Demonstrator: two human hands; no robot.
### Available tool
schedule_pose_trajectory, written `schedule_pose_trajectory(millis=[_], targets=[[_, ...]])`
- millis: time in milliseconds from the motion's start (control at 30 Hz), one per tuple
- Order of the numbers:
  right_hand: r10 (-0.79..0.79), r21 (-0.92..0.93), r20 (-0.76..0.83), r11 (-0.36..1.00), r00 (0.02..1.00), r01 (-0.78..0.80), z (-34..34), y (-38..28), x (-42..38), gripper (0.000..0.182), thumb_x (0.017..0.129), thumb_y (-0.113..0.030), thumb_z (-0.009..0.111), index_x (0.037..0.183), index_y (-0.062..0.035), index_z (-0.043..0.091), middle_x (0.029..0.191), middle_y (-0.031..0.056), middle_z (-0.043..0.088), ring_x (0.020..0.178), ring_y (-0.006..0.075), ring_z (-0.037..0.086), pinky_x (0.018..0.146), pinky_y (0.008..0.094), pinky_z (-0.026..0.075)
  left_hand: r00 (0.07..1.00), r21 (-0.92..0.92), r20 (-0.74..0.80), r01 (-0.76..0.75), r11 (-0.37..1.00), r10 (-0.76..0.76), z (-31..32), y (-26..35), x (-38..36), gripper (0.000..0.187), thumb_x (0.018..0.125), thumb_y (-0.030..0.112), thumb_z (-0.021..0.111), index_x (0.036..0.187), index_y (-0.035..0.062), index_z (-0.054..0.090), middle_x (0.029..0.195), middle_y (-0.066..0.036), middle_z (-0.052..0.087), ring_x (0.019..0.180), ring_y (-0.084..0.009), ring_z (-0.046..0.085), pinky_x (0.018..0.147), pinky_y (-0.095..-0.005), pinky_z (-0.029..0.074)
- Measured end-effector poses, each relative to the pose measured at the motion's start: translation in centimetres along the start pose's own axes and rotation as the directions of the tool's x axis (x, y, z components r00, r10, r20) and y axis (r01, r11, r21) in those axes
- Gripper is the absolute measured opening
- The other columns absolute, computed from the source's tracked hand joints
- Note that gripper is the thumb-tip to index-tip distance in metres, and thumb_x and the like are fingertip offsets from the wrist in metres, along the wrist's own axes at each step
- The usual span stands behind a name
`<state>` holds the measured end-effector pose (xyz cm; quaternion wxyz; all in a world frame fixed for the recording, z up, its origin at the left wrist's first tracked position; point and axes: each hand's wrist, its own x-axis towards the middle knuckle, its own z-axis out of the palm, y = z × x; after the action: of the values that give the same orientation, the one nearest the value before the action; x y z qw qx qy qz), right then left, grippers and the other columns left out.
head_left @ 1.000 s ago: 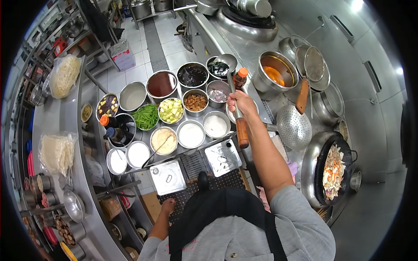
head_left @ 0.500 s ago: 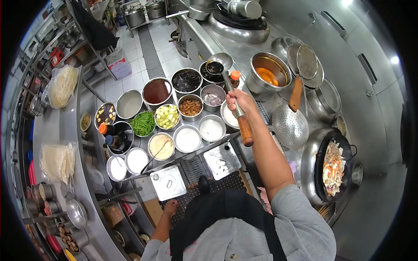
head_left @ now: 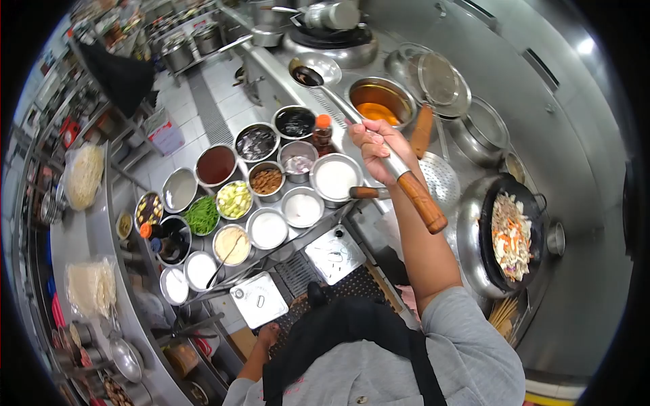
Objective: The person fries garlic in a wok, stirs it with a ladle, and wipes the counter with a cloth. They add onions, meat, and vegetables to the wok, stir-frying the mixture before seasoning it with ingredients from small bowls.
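Note:
My right hand is wrapped round the metal shaft of a wooden-handled ladle, whose bowl holds dark liquid. The ladle is held up between the black sauce pot and a steel pot of orange oil. Low at my side hangs my left hand, near a steel lid; its fingers are too small to read. On the right a black wok holds shredded vegetables and meat.
Several ingredient pots, including white powder, green vegetables and brown sauce, stand ahead. A perforated skimmer lies beside my right forearm. Bagged noodles rest on the left counter.
My right hand has risen and moved right with the ladle, away from the dark sauce pots. The view has turned, so the pots sit further left. The ladle's bowl still holds dark liquid.

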<state>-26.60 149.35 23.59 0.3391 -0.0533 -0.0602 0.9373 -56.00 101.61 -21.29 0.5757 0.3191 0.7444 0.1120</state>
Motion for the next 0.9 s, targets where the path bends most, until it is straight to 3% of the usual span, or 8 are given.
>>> schedule_pose_trajectory(millis=[100,233,333,467,567,633,767,900], targets=[[-0.062,0.092,0.117,0.994,0.991,0.051,3.5,-1.0,-6.0,0.019,0.099,-0.010,0.044,0.103,0.0087,0.045,0.073,0.0050,0.049,0.050,0.0081,0.046,0.040,0.0208,0.043,0.992,0.089,0.086,-0.099,0.991,0.091,-0.3,2.3,0.1,0.015,0.089,0.013,0.054,0.081,0.0078,0.065,0.072,-0.001,0.063,0.064,-0.0120,0.056,0.061,-0.0302,0.044],[-0.278,0.069,0.175,0.961,0.945,0.269,2.7,-4.6,-16.2,0.041,0.102,-0.011,0.041,0.132,0.0141,0.031,0.093,0.0096,0.045,0.061,0.0098,0.048,0.038,0.0225,0.045,0.954,0.331,0.278,-0.202,0.922,0.109,1.1,0.9,6.3,0.015,0.090,0.018,0.056,0.087,0.0070,0.066,0.074,-0.003,0.065,0.066,-0.0133,0.058,0.064,-0.0310,0.047],[-0.444,-0.067,0.073,0.891,0.893,0.449,2.6,-5.7,-26.9,0.038,0.102,-0.012,0.042,0.132,0.0109,0.033,0.091,0.0080,0.046,0.058,0.0081,0.045,0.036,0.0216,0.043,0.939,0.397,0.327,-0.240,0.886,0.108,1.9,4.8,7.4,0.017,0.090,0.020,0.056,0.089,0.0066,0.066,0.075,-0.004,0.065,0.067,-0.0142,0.059,0.065,-0.0316,0.047],[-0.718,-0.464,-0.094,0.645,0.690,0.607,1.9,-5.8,-41.0,0.030,0.103,-0.013,0.044,0.127,0.0038,0.039,0.078,0.0049,0.047,0.052,0.0052,0.044,0.036,0.0200,0.041,0.933,0.409,0.319,-0.294,0.864,0.167,3.3,8.7,8.4,0.019,0.089,0.022,0.057,0.093,0.0060,0.067,0.076,-0.006,0.065,0.068,-0.0153,0.060,0.066,-0.0325,0.048],[-0.813,-0.737,-0.201,0.494,0.547,0.462,0.4,-6.0,-51.0,0.026,0.103,-0.013,0.046,0.124,0.0016,0.043,0.076,0.0043,0.049,0.050,0.0050,0.043,0.035,0.0195,0.037,0.908,0.357,0.322,-0.380,0.853,0.269,5.4,10.8,10.3,0.021,0.089,0.023,0.057,0.095,0.0056,0.067,0.076,-0.006,0.066,0.069,-0.0161,0.060,0.067,-0.0332,0.049],[-0.885,-0.834,-0.374,0.452,0.277,0.316,0.0,-5.2,-55.2,0.023,0.100,-0.010,0.048,0.121,0.0013,0.045,0.075,0.0038,0.049,0.049,0.0053,0.044,0.035,0.0197,0.036,0.858,0.252,0.332,-0.482,0.839,0.393,7.9,11.6,12.7,0.022,0.089,0.024,0.058,0.097,0.0053,0.067,0.077,-0.007,0.066,0.070,-0.0167,0.061,0.067,-0.0336,0.049],[-0.879,-0.864,-0.467,0.476,0.095,0.165,-2.6,-4.9,-61.3,0.024,0.097,-0.005,0.049,0.119,0.0012,0.047,0.077,0.0030,0.050,0.051,0.0053,0.045,0.037,0.0199,0.037,0.783,0.371,0.407,-0.613,0.698,0.471,13.0,18.7,11.1,0.032,0.089,0.025,0.059,0.110,0.0022,0.066,0.084,-0.013,0.068,0.078,-0.0224,0.065,0.073,-0.0357,0.051],[-0.897,-0.866,-0.442,0.434,0.027,0.246,-6.4,-5.7,-65.2,0.008,0.095,-0.005,0.050,0.103,-0.0024,0.050,0.073,0.0030,0.051,0.051,0.0081,0.046,0.038,0.0240,0.037,0.688,0.352,0.497,-0.717,0.602,0.529,18.9,32.2,-0.7,0.041,0.089,0.027,0.061,0.120,0.0002,0.063,0.095,-0.021,0.070,0.089,-0.0278,0.068,0.081,-0.0365,0.052]])
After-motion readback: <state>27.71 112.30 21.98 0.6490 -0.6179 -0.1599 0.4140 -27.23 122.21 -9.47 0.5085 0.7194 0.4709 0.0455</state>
